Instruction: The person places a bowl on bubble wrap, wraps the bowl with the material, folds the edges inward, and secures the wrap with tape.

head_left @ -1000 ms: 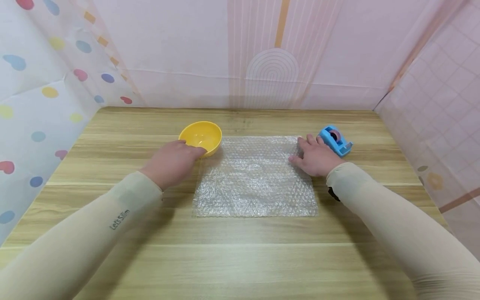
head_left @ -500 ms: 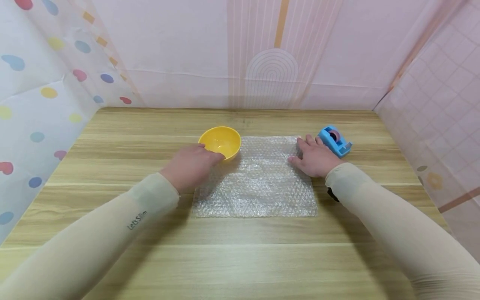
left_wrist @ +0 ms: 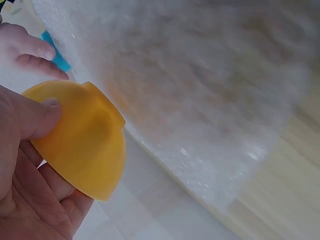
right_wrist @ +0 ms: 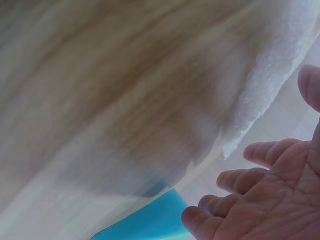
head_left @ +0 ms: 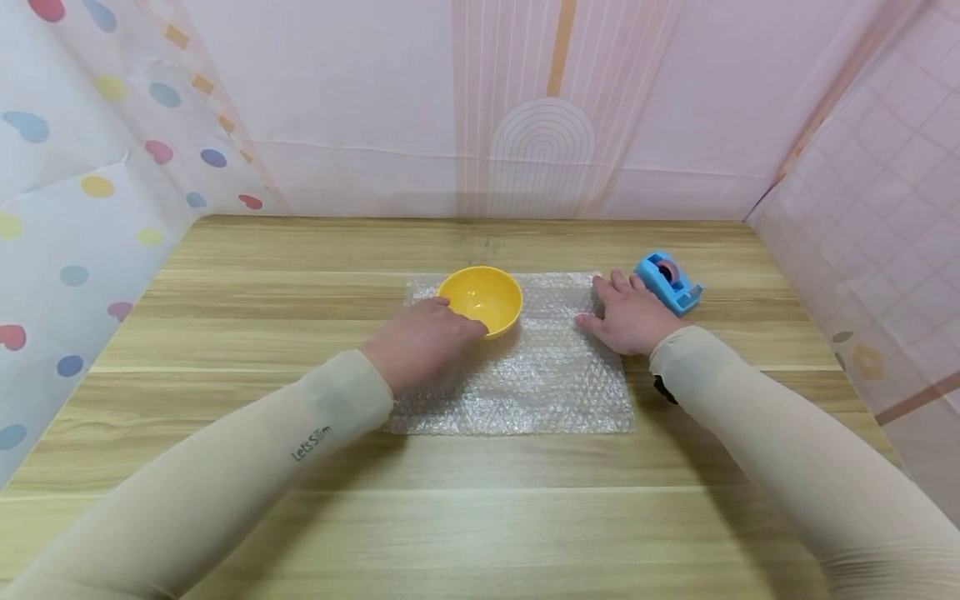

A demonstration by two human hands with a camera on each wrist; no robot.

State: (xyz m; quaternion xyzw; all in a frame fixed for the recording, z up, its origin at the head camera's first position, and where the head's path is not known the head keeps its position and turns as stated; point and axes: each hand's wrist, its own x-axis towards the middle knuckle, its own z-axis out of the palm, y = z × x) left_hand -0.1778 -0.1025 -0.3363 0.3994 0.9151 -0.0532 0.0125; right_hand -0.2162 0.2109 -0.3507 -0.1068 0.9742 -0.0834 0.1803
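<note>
In the head view a yellow bowl [head_left: 487, 292] is over the back left part of a clear sheet of bubble wrap [head_left: 555, 375] lying flat on the table. My left hand [head_left: 423, 342] grips the bowl by its near left rim. The left wrist view has the thumb on the outside of the bowl [left_wrist: 90, 135] and the fingers curled at its rim, with the base raised over the wrap. At the back right corner of the sheet is my right hand [head_left: 637, 317], fingers spread and relaxed. The right wrist view shows its palm [right_wrist: 285, 200] holding nothing.
A blue tape dispenser [head_left: 669, 283] with a pinkish roll stands just beyond the right hand. The wood-grain table [head_left: 480, 517] ends at a patterned cloth wall [head_left: 360, 108] behind and at both sides.
My left hand has carried the yellow bowl rightward and slightly nearer, from the left edge of the bubble wrap to over it. The right hand has stayed in place.
</note>
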